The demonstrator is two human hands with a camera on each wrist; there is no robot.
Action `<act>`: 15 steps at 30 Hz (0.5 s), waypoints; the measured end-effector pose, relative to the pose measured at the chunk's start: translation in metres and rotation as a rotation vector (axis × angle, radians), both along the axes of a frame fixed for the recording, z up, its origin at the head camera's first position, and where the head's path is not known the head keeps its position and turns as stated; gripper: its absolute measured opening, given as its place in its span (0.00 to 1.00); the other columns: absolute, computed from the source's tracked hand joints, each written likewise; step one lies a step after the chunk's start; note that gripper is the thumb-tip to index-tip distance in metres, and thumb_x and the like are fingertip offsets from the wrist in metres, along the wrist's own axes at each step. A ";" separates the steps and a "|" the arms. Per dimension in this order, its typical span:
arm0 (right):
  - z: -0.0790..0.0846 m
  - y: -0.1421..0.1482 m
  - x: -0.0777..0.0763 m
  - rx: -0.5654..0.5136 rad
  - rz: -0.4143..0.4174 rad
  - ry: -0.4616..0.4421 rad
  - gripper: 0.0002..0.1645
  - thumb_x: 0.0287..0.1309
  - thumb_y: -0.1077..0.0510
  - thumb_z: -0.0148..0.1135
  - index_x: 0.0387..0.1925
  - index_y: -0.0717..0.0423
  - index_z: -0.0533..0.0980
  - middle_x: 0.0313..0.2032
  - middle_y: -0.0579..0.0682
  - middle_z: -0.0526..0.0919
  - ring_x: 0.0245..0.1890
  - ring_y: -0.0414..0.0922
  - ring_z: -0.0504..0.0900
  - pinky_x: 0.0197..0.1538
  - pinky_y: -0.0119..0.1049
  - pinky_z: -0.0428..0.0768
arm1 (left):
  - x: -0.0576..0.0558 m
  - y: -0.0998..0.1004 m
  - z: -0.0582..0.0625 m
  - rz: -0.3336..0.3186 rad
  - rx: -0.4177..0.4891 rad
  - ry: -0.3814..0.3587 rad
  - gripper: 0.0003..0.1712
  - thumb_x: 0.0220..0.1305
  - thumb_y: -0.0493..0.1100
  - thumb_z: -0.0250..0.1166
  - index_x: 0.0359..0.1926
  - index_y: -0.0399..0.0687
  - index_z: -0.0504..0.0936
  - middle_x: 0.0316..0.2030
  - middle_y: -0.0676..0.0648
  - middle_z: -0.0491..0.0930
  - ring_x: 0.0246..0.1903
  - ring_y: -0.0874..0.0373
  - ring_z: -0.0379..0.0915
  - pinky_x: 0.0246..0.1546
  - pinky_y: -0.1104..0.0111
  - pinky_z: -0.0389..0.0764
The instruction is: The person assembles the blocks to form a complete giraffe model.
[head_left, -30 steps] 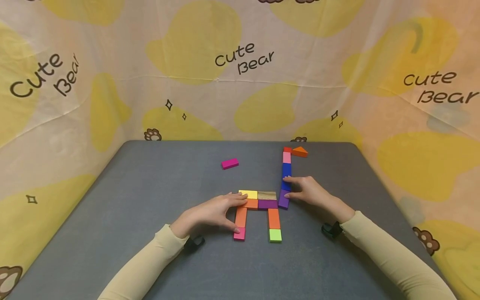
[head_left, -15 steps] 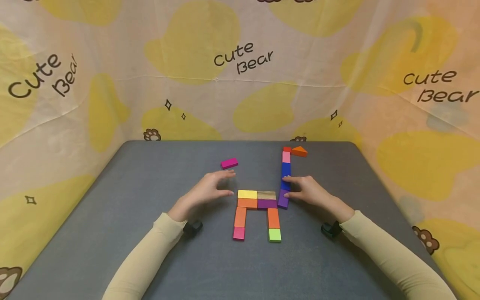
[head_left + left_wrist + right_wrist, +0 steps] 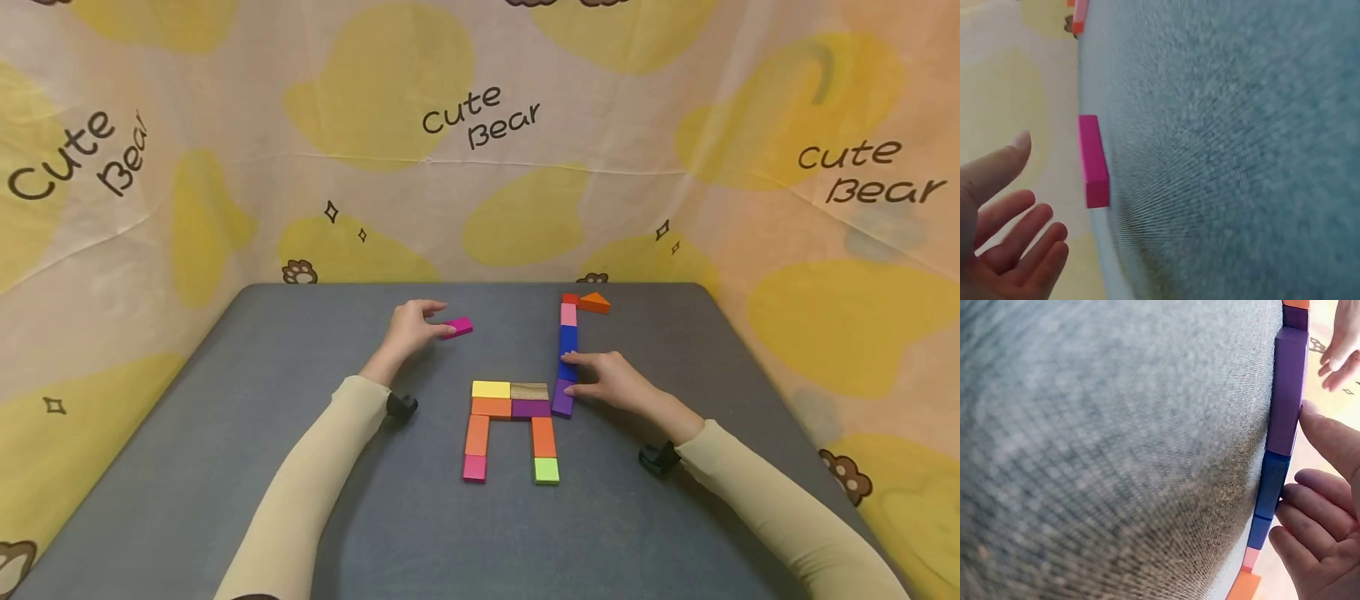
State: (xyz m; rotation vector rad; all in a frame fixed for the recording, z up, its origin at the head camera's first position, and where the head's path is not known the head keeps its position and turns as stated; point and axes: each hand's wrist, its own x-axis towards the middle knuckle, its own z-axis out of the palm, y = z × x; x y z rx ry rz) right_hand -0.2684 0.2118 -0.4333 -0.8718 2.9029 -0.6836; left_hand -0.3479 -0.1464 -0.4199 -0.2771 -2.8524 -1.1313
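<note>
My left hand (image 3: 408,329) is beside the loose magenta block (image 3: 461,327) at the back of the table. In the left wrist view its thumb and fingers are spread apart, with the magenta block (image 3: 1092,159) just beyond them. Over the column of blocks on the right, my right hand (image 3: 622,382) rests its thumb at the purple block (image 3: 562,404) and its fingertips at the blue blocks (image 3: 568,337). The right wrist view has the thumb at the top edge of the purple block (image 3: 1289,394). Above the blue are a pink block (image 3: 568,314) and a red block (image 3: 571,299).
An orange triangular block (image 3: 595,303) sits beside the red one. Left of the column, a yellow block (image 3: 491,389), a wood-patterned block (image 3: 529,391), orange and dark purple blocks (image 3: 531,408) lie together. Two legs extend toward me, ending in pink (image 3: 475,468) and green (image 3: 547,471) blocks.
My left hand has left the yellow and orange blocks and moved back and leftward to the magenta block. My right hand stays at the purple and blue blocks.
</note>
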 end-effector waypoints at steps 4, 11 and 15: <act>-0.001 0.000 -0.001 0.001 0.002 0.011 0.36 0.52 0.46 0.69 0.60 0.58 0.73 0.58 0.58 0.77 0.57 0.56 0.77 0.57 0.53 0.74 | -0.008 0.000 -0.005 0.019 0.001 -0.055 0.31 0.51 0.47 0.73 0.57 0.42 0.78 0.53 0.40 0.79 0.54 0.47 0.74 0.53 0.55 0.76; -0.002 0.000 -0.001 -0.003 0.009 0.016 0.36 0.52 0.46 0.68 0.60 0.58 0.73 0.57 0.57 0.77 0.57 0.56 0.77 0.58 0.53 0.74 | -0.014 -0.002 -0.015 0.024 -0.041 -0.087 0.25 0.52 0.44 0.73 0.52 0.41 0.82 0.48 0.41 0.82 0.49 0.48 0.76 0.51 0.58 0.76; -0.002 -0.001 -0.001 0.000 0.010 0.008 0.36 0.53 0.45 0.68 0.61 0.58 0.72 0.58 0.57 0.77 0.58 0.56 0.76 0.58 0.53 0.73 | -0.016 -0.001 -0.018 0.035 -0.050 -0.078 0.20 0.53 0.43 0.72 0.48 0.42 0.84 0.44 0.42 0.84 0.46 0.48 0.76 0.48 0.58 0.76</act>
